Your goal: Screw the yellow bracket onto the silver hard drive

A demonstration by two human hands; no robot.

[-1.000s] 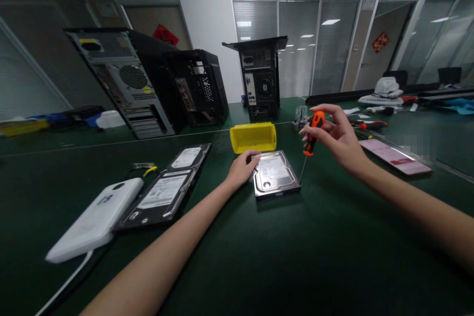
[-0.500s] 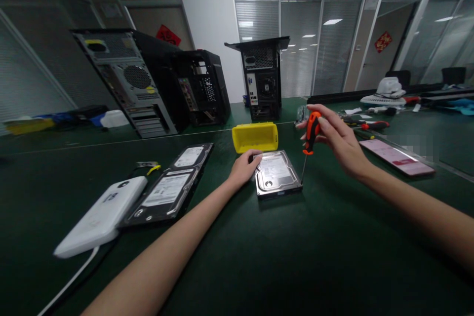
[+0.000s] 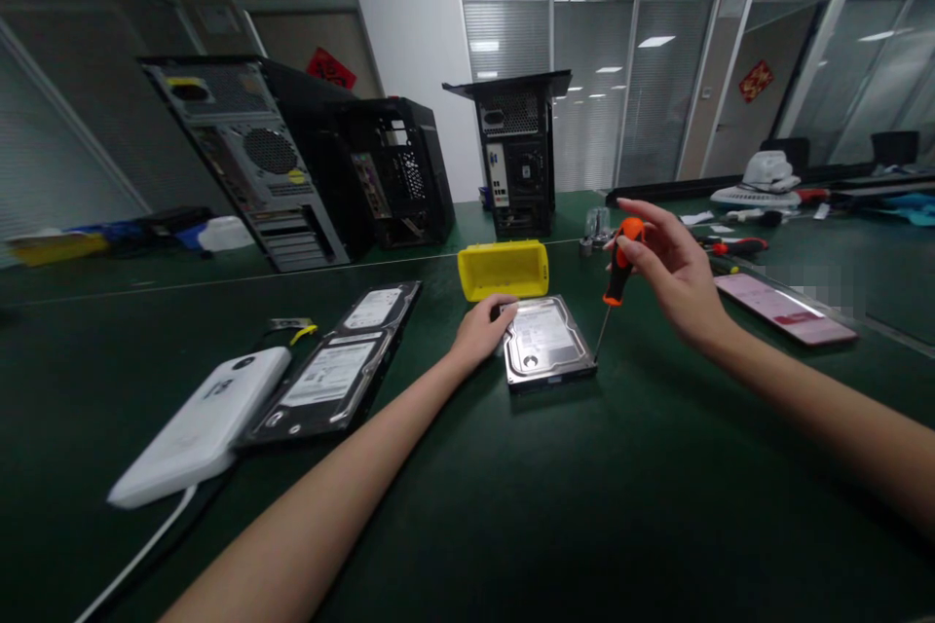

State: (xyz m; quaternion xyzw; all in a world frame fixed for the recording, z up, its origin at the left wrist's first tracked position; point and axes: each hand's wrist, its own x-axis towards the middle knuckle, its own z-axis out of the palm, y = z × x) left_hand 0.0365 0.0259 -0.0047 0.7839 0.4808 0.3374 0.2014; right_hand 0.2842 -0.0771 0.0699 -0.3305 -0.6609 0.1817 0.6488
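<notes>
A silver hard drive lies flat on the green table, its white label facing up. My left hand grips its far left side, fingers curled over the edge. In my right hand is an orange and black screwdriver, held by the handle between thumb and fingers. Its shaft leans, with the tip touching the drive's near right corner. The screw there is too small to make out. Just behind the drive stands a yellow plastic box.
Two more hard drives lie at left beside a white power bank with a cable. Computer cases stand at the back. On the right are a pink phone, a red-handled tool and a white device.
My right hand has shifted slightly right, tilting the screwdriver's handle further from upright while the tip stays at the corner. My left hand and the hard drive stay put.
</notes>
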